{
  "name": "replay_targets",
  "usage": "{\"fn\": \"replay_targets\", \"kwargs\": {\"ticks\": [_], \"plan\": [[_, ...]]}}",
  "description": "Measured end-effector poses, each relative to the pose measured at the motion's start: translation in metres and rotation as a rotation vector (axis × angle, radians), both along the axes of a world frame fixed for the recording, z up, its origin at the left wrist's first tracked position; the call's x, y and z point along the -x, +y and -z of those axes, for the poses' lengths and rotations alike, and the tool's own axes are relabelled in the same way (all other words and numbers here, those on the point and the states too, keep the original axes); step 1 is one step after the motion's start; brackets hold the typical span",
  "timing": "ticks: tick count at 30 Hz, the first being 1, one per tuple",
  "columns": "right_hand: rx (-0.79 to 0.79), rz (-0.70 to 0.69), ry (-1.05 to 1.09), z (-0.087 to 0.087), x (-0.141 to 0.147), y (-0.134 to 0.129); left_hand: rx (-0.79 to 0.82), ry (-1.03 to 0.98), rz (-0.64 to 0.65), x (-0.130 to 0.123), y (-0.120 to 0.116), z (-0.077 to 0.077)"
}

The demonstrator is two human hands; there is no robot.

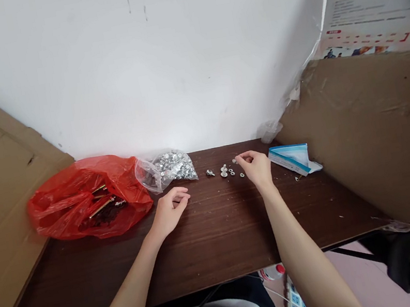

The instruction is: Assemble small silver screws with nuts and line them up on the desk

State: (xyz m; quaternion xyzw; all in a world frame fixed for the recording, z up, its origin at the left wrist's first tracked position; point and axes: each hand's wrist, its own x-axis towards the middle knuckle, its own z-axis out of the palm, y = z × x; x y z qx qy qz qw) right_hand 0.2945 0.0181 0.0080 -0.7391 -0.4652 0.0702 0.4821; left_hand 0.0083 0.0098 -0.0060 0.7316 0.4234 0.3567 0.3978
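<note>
My right hand (256,167) is closed in a pinch at a small round metal piece (234,161) by its fingertips; the piece's exact kind is too small to tell. Just left of it on the dark wooden table lie several little metal rings (232,173), and a screw with a wide round head (224,171) stands among them. A second screw (210,173) lies a bit further left. My left hand (170,210) hovers low over the table with fingers loosely curled, thumb apart, nothing visible in it. Behind it sits a clear plastic bag (176,166) full of metal fasteners.
A red plastic bag (113,166) with brass-coloured and dark metal parts rests at the left. At the right lies a blue and white packet (292,157). Cardboard panels (378,135) flank the table (213,246), with a white wall (176,74) behind. A crumpled clear plastic piece (270,131) lies in the back corner.
</note>
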Motion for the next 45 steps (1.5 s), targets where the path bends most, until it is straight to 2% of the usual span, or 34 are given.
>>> {"fn": "replay_targets", "kwargs": {"ticks": [7, 12, 17, 19, 23, 25, 31, 40, 45], "plan": [[0.128, -0.044, -0.164, 0.02, 0.0, 0.02, -0.004, 0.023, 0.006, 0.001, 0.0, -0.002], [0.113, -0.11, -0.216, 0.03, 0.003, 0.027, -0.018, 0.013, 0.013, 0.001, 0.0, -0.001], [0.06, -0.178, -0.211, 0.032, 0.009, 0.029, -0.017, 0.022, 0.007, 0.001, 0.0, 0.0], [0.025, -0.199, -0.131, 0.032, 0.01, 0.03, -0.01, 0.023, 0.01, 0.001, 0.0, -0.001], [-0.073, -0.108, 0.353, 0.033, 0.004, 0.036, 0.019, 0.016, 0.012, 0.001, -0.001, -0.001], [-0.092, -0.064, 0.504, 0.034, -0.002, 0.038, 0.025, 0.013, 0.012, 0.002, 0.0, -0.001], [-0.145, -0.128, 0.625, 0.034, -0.011, 0.036, 0.022, 0.011, 0.02, 0.003, 0.001, 0.001], [-0.155, -0.233, 0.691, 0.032, -0.002, 0.03, 0.002, -0.019, 0.032, 0.003, 0.002, 0.002], [-0.161, -0.189, 0.622, 0.03, -0.001, 0.027, 0.028, -0.085, 0.019, 0.002, 0.001, 0.003]]}}
